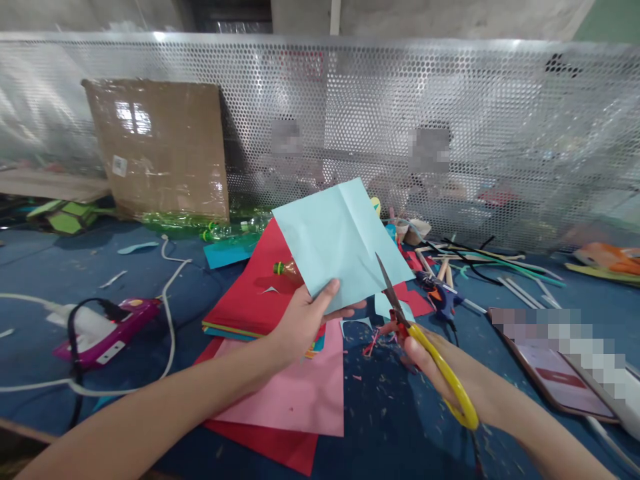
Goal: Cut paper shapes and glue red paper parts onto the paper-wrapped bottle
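My left hand grips a light blue sheet of paper at its lower edge, thumb on top and fingers beneath. The sheet is held up at a tilt and carries a crease near its right side. In my right hand is a pair of scissors with yellow handles. Their dark blades point up and left, close to the sheet's lower right part; whether they touch it I cannot tell. Under my left hand lie a stack of red paper and a pink sheet.
A purple power strip with white and black cables lies left. A glue gun, sticks and paper scraps lie right, near a phone. Behind stand plastic bottles, a cardboard sheet and a perforated metal screen, with people beyond it.
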Demonstrator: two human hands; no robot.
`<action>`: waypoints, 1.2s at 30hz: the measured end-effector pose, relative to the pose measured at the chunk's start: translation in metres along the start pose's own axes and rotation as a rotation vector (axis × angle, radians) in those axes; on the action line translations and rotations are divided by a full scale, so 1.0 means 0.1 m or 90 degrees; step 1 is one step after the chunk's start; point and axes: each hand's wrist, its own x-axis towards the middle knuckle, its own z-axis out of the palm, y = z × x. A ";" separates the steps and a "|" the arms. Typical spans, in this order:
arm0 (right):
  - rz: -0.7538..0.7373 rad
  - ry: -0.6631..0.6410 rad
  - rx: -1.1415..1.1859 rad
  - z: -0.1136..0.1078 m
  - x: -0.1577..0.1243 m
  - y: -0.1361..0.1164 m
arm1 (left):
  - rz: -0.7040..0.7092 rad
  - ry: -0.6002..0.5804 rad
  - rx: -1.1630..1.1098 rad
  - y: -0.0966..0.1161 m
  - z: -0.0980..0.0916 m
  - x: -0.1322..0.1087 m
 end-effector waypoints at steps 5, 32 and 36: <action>-0.014 0.013 0.006 0.00 0.00 0.04 | 0.008 -0.024 -0.017 -0.01 -0.01 0.01; -0.004 0.020 0.000 0.05 0.00 0.09 | 0.005 0.017 0.023 0.00 0.00 0.00; -0.004 0.021 -0.003 0.03 0.01 0.05 | 0.006 0.007 0.019 0.00 -0.01 0.00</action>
